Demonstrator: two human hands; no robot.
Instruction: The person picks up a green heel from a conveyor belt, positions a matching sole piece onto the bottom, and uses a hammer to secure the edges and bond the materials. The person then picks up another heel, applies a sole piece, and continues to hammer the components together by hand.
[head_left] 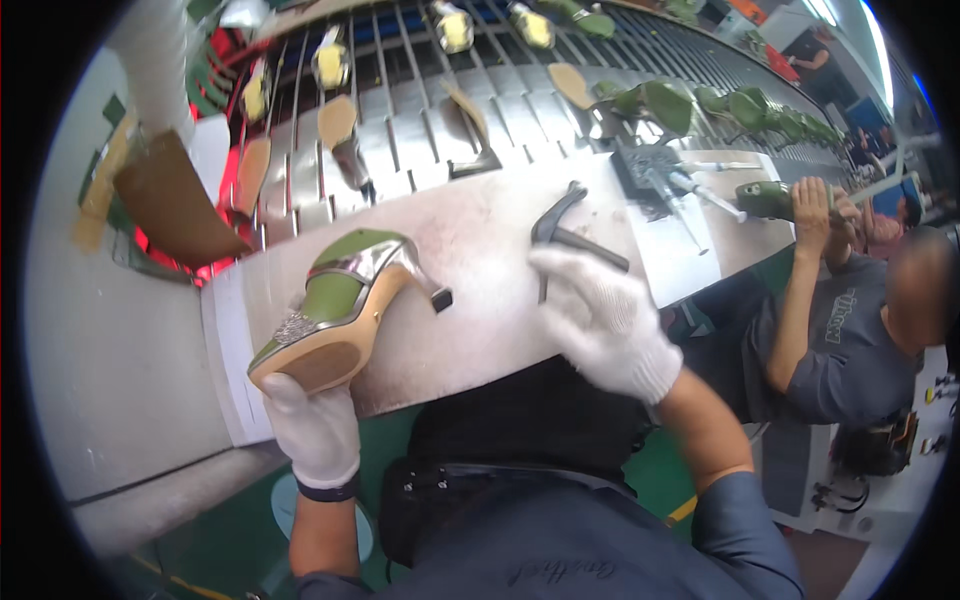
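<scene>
With gloved left hand (315,430), gripped toe of green high-heeled shoe (335,298), w/ thumb on sole (320,368) & fingers behind; held tilted over worktop (480,345), nr left, w/ heel to right. Had gloved right hand (605,315) loosely bent at dark hammer-like tool (585,243), mid-worktop; couldn't tell if pinching, touching or just above. Judged best: firm but light hold at toe, w/o rubbing silver trim (345,265) or knocking heel tip; tool by its handle. On worktop, far right, saw white sheet (662,265), dark block (640,170) & thin pale tools (710,196). Beyond, saw slatted metal conveyor (400,110) w/ tan soles (338,118) & more green shoes (655,105). To right, noted co-worker in grey shirt (840,330), w/ another green shoe (765,199) in hand; below, green floor (655,465).
</scene>
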